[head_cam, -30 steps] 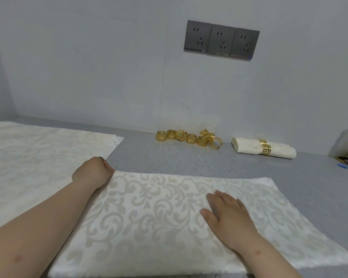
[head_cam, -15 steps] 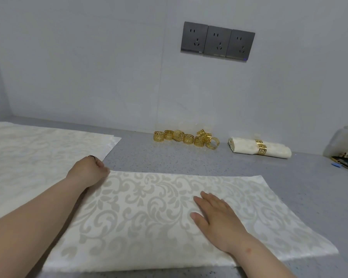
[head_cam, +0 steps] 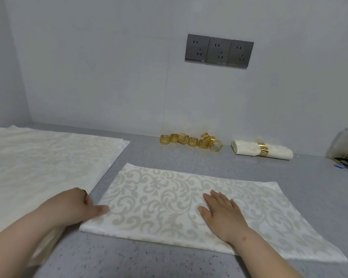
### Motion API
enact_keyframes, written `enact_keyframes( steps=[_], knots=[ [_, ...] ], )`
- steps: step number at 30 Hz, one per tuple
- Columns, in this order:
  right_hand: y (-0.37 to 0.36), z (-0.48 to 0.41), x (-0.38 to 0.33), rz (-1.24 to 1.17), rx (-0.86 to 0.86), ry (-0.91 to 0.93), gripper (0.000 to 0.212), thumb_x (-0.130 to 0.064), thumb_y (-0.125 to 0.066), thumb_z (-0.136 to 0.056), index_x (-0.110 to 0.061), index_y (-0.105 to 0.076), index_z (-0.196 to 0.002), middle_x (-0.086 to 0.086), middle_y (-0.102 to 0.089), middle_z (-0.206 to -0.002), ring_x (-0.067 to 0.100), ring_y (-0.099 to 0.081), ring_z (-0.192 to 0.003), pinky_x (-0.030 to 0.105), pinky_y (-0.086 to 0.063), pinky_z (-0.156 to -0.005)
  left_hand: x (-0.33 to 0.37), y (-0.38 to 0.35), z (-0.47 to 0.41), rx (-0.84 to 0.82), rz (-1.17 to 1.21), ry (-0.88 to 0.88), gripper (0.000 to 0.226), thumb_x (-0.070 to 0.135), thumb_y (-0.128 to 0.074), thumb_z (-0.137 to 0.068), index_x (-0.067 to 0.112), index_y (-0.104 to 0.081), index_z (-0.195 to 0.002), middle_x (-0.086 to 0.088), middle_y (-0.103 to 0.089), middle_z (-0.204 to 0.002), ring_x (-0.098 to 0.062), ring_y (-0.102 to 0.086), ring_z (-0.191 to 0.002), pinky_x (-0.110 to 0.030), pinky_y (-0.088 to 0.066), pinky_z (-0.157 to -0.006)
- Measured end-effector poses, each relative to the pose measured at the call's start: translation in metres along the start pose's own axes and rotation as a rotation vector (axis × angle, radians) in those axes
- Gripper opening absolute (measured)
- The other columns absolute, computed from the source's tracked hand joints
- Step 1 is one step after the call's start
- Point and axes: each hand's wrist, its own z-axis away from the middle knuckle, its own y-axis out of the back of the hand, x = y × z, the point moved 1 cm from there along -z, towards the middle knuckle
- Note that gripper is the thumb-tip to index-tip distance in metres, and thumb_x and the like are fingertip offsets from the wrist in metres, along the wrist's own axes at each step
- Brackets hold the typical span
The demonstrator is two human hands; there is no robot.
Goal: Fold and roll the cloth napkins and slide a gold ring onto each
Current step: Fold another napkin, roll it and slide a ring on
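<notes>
left hand slides nearer along the left edge of the folded napkin, thumb on it (a pinch? cannot tell); right hand presses flat mid-cloth, likely pinning it to the desk.

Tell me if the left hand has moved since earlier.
Yes. The left hand has pulled back toward the person along the napkin edge, away from the far corner of the cloth pile.

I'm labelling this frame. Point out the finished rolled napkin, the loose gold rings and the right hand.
rolled napkin (head_cam: pixel 246 148): head view, cloth left of ring.
loose gold rings (head_cam: pixel 192 141): head view, middle ring.
right hand (head_cam: pixel 223 215): head view, its back.
</notes>
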Motion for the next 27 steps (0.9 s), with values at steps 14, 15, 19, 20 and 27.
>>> enact_keyframes(
  steps=[14, 15, 19, 20, 27],
  knots=[
    [-0.002, 0.011, -0.002, 0.004, -0.006, -0.051, 0.055, -0.043, -0.014, -0.099, -0.021, -0.003, -0.148, 0.002, 0.006, -0.156, 0.019, 0.007, -0.144, 0.040, 0.005, -0.116, 0.003, 0.003, 0.029, -0.190, 0.732, 0.072, 0.018, 0.004, -0.069, -0.079, 0.003, -0.051, -0.083, -0.012, -0.058, -0.051, -0.013, -0.052, -0.037, -0.018, -0.042, -0.035],
    [-0.003, 0.012, -0.002, 0.003, -0.001, -0.057, 0.055, -0.043, -0.014, -0.099, -0.021, -0.003, -0.148, 0.002, 0.006, -0.156, 0.019, 0.007, -0.144, 0.040, 0.005, -0.116, 0.002, 0.002, 0.031, -0.190, 0.814, 0.117, 0.021, 0.002, -0.067, -0.079, 0.003, -0.052, -0.092, -0.015, -0.058, -0.054, -0.015, -0.055, -0.039, -0.019, -0.046, -0.035],
    [-0.005, 0.018, -0.004, -0.009, -0.005, -0.075, 0.056, -0.043, -0.013, -0.099, -0.020, -0.002, -0.148, 0.004, 0.007, -0.156, 0.021, 0.008, -0.144, 0.042, 0.005, -0.116, 0.000, -0.003, 0.034, -0.101, 0.977, 0.216, 0.036, -0.005, -0.065, -0.079, 0.006, -0.049, -0.109, -0.017, -0.053, -0.074, -0.023, -0.053, -0.043, -0.022, -0.049, -0.035],
    [-0.005, 0.020, -0.006, -0.014, -0.003, -0.077, 0.056, -0.043, -0.014, -0.099, -0.019, -0.002, -0.148, 0.004, 0.007, -0.156, 0.021, 0.008, -0.144, 0.042, 0.005, -0.115, 0.000, -0.003, 0.034, -0.074, 0.988, 0.222, 0.036, -0.006, -0.065, -0.079, 0.006, -0.049, -0.109, -0.017, -0.052, -0.077, -0.025, -0.052, -0.047, -0.022, -0.049, -0.034],
    [0.001, 0.043, -0.024, -0.072, 0.094, 0.276, 0.054, -0.031, -0.035, -0.098, -0.025, -0.013, -0.147, -0.002, -0.004, -0.156, 0.011, -0.004, -0.143, 0.016, 0.003, -0.109, -0.017, 0.026, 0.021, 0.145, 1.080, 0.185, 0.031, -0.006, -0.056, -0.085, 0.007, -0.048, -0.111, -0.015, -0.056, -0.078, -0.028, -0.051, -0.062, -0.018, -0.046, -0.032]
  ],
)
